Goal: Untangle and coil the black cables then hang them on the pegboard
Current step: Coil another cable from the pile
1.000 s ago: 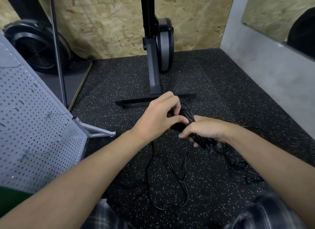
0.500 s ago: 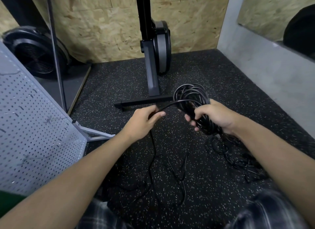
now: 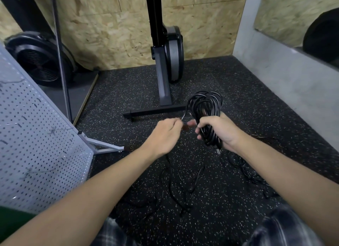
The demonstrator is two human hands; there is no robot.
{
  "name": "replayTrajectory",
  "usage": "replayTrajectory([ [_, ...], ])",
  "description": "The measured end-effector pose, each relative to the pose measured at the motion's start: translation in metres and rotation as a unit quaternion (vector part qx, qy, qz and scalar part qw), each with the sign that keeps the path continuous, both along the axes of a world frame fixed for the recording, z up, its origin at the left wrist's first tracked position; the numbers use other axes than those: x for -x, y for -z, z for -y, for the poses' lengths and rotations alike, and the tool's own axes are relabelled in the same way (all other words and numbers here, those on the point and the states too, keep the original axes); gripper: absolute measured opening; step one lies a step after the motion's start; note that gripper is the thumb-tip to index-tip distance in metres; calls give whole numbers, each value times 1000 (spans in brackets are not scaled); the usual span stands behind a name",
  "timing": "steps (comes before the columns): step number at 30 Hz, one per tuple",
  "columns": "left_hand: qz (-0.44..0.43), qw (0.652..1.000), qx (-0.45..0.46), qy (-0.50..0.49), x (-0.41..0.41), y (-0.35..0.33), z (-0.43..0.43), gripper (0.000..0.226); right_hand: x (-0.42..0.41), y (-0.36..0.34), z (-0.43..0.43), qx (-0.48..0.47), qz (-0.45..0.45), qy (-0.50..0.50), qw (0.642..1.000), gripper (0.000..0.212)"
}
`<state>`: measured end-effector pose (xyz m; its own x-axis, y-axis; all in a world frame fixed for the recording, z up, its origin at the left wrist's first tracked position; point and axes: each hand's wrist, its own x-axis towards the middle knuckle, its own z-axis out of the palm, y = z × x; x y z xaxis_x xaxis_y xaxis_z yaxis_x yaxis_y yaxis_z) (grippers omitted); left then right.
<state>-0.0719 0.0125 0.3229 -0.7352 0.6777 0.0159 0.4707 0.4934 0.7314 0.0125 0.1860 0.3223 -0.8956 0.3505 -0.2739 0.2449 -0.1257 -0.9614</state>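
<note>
From my feed I see the right hand (image 3: 218, 131) wrapped tight around a coil of black cable (image 3: 203, 106), fingers curled over the lower part of the bundle. The loops stand up above the fist and a short end pokes out below it. The left hand (image 3: 165, 134) sits just beside it, a little lower and to the left, with its fingertips pinching a single strand that runs up and over into the top of the coil. Both hands are raised above the floor (image 3: 128, 91), a black rubber mat with pale specks.

From under the left hand the rest of that strand drops down and joins loose cable (image 3: 176, 187) that wanders in open curves across the mat between my knees. A second, tighter tangle of cable (image 3: 253, 178) lies on the mat under the right forearm, well apart from the coil.

The pegboard (image 3: 36, 135) is at the left edge of my view, a pale perforated panel leaning on a metal foot, well away from both hands. Straight ahead an exercise machine (image 3: 163, 80) stands on a flat crossbar against a chipboard wall (image 3: 110, 35). A round black fan (image 3: 38, 62) sits in the far left corner, and a grey concrete wall (image 3: 284, 80) closes the right side.
</note>
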Motion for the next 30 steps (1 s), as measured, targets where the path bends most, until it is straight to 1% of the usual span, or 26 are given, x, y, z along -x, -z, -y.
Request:
replayTrajectory([
  [1, 2, 1000, 7, 11, -5, 1, -3, 42, 0, -1, 1, -20, -2, 2, 1000, 34],
  [3, 13, 1000, 17, 22, -10, 4, -9, 46, 0, -2, 4, -40, -14, 1, 999, 33],
  [6, 38, 999, 17, 23, -8, 6, -11, 47, -2, -7, 8, -25, -36, -14, 999, 28],
  [10, 120, 990, 25, 70, -9, 11, -9, 49, -4, -8, 13, -13, -45, -19, 999, 15],
  [14, 194, 976, -4, 95, -7, 18, -9, 54, -1, -5, 17, -27, -32, -10, 999, 3],
  [16, 223, 968, 0, 112, -8, 19, -8, 58, 2, -4, 16, -41, -36, 23, 998, 4],
  [18, 243, 958, 31, 151, -9, 25, -6, 56, 6, -2, 14, -33, -34, 64, 997, 10],
  [20, 271, 943, 54, 184, -11, 33, -3, 40, 9, 0, 9, -31, -32, 99, 994, 15],
  [22, 306, 931, 47, 194, -13, 40, -3, 26, 11, 3, 3, -46, -30, 125, 991, 15],
  [26, 311, 931, 36, 187, -13, 47, -6, 26, 12, 6, -11, -67, -12, 174, 982, 29],
  [28, 308, 938, 27, 159, -8, 45, -5, 27, 13, 6, -18, -64, -7, 204, 977, 39],
  [29, 295, 945, 26, 142, -5, 44, -5, 28, 14, 7, -22, -64, -5, 220, 973, 41],
  [30, 288, 948, 24, 130, -3, 43, -5, 29, 13, 5, -24, -71, -3, 230, 971, 38],
])
